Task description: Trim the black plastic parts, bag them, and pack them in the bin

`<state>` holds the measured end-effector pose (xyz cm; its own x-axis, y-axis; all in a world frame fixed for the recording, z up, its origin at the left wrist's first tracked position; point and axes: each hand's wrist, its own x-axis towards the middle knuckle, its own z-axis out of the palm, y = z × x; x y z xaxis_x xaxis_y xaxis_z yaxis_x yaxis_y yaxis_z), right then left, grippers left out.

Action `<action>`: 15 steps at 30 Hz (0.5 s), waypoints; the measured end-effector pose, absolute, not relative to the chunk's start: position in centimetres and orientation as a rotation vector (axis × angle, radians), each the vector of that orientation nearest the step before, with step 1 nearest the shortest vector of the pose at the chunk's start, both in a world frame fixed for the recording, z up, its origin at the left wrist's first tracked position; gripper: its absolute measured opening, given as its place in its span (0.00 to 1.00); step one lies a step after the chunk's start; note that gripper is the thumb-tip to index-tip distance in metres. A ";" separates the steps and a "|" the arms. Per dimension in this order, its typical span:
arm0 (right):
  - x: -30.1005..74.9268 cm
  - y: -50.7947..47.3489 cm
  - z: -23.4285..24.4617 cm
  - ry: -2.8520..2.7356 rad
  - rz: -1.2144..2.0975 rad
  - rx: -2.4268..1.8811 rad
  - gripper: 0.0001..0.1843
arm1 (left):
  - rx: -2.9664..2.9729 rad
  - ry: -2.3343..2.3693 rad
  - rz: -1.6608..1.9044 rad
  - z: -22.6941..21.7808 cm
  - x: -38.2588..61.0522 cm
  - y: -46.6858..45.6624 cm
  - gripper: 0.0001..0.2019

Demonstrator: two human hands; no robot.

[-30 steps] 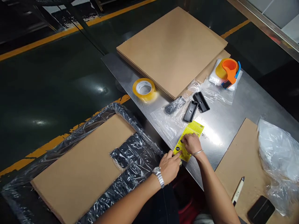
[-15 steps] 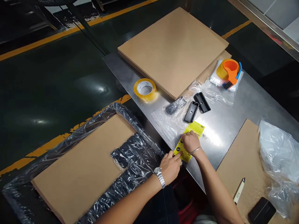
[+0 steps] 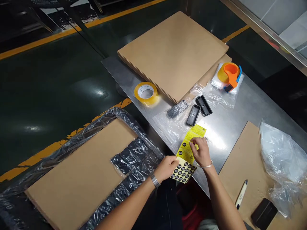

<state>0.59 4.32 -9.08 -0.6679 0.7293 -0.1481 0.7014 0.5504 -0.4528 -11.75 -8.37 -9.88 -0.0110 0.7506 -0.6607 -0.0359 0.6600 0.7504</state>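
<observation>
My left hand point(image 3: 166, 167) grips a pale sheet of round stickers point(image 3: 183, 171) by its upper left edge, thumb on top. The black dots on it carry white print. Just beyond lie yellow printed labels point(image 3: 187, 145) at the metal table's near edge, with black round stickers on some of them. Over their right side hovers my right hand point(image 3: 200, 150), thumb and fingertips pinched together; whether something small sits between them cannot be made out. Two open black plastic cases point(image 3: 193, 115) and a plastic-wrapped dark piece point(image 3: 177, 109) lie past the labels.
Stacked cardboard sheets point(image 3: 172, 54) cover the table's far part. A tape roll point(image 3: 146, 93) and an orange tape dispenser point(image 3: 231, 76) flank them. To the right, a utility knife point(image 3: 241, 195) and black case point(image 3: 264, 213) rest on cardboard. A plastic-lined box point(image 3: 81, 174) stands left.
My left hand has come off the yellow labels and now holds up the sticker sheet. My right hand has lifted from pressing on the labels, uncovering more of them.
</observation>
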 end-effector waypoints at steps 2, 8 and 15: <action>1.6 3.0 -7.9 -2.498 0.998 -1.099 0.08 | 0.468 1.376 0.744 -9.6 -12.4 -8.7 0.17; 2.1 -1.1 -7.3 -2.539 1.135 -0.848 0.06 | -0.024 1.101 1.020 -8.1 -13.0 -9.1 0.21; 1.6 -2.3 -7.4 -2.711 0.761 -0.854 0.07 | -0.138 1.159 1.080 -6.6 -12.3 -9.0 0.26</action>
<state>1.62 -2.31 -7.42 -0.8135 0.5805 0.0338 0.4782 0.7010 -0.5291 -12.33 -8.98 -6.65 -0.0112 0.6147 -0.7887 -0.7433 0.5225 0.4178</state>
